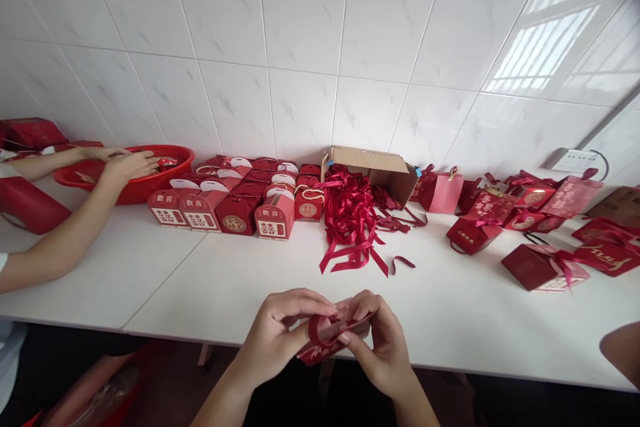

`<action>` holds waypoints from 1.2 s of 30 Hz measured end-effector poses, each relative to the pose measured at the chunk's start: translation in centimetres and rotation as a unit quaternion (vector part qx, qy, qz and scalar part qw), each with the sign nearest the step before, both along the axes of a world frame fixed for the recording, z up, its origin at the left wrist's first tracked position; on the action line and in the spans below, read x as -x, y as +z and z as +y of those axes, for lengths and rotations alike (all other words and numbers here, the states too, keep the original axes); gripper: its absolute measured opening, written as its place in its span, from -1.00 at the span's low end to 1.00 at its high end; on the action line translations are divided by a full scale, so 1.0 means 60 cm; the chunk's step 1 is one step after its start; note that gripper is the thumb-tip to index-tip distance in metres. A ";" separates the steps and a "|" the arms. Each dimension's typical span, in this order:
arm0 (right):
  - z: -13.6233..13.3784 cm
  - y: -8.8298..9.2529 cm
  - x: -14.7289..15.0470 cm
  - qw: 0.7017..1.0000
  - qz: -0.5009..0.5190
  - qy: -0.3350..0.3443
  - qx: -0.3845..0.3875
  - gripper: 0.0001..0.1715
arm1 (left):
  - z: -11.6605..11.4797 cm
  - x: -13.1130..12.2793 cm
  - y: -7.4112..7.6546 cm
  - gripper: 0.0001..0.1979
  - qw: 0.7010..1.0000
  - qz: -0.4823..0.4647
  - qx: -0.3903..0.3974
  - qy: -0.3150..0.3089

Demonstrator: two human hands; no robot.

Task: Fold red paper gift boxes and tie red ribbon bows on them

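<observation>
While the fingers of your left hand [277, 333] and right hand [380, 343] pinch the small dark-red card box [320, 351] at six o'clock, by the white tabletop [240, 293]'s near edge, press lightly with both thumbs; card likely creases easily.

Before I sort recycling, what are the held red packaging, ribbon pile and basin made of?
Held red packaging: probably coated card; stiff, shiny panels. Ribbon pile: likely satin-like fabric; soft sheen, limp curls. Basin: apparently plastic; smooth, glossy wall.
</observation>
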State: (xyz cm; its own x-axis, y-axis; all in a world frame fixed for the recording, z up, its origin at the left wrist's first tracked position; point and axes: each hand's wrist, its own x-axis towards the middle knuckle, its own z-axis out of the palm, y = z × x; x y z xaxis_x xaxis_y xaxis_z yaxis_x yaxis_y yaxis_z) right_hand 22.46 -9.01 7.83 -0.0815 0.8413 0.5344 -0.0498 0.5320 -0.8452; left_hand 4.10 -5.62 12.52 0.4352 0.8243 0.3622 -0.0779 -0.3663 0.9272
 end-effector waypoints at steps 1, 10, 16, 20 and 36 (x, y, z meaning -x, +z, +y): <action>-0.001 0.000 0.000 1.000 0.001 0.002 0.001 -0.77 | -0.003 -0.002 -0.001 -0.84 1.000 -0.004 0.012 -0.006; 0.002 0.002 0.002 1.000 -0.005 -0.015 0.000 -0.79 | -0.007 -0.010 -0.005 -0.88 0.997 -0.038 0.064 -0.001; 0.003 -0.001 0.002 1.000 0.007 -0.021 0.005 -0.80 | -0.010 -0.011 -0.005 -0.88 0.996 -0.038 0.084 -0.008; 0.004 -0.002 0.001 0.999 0.008 -0.036 -0.005 -0.79 | -0.015 -0.006 -0.007 -0.83 0.995 -0.034 0.085 -0.027; 0.002 -0.001 0.005 0.993 0.007 -0.091 -0.075 -0.74 | -0.031 -0.002 -0.025 -0.69 0.994 0.037 -0.102 0.004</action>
State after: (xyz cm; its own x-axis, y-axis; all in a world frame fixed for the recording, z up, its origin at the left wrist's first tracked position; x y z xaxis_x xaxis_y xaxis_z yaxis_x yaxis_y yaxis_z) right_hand 22.15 -8.89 7.79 0.0735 0.7524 0.6546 0.0482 0.6529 -0.7559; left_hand 4.23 -7.47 11.00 0.4605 0.7405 0.4895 -0.0085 -0.5478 0.8366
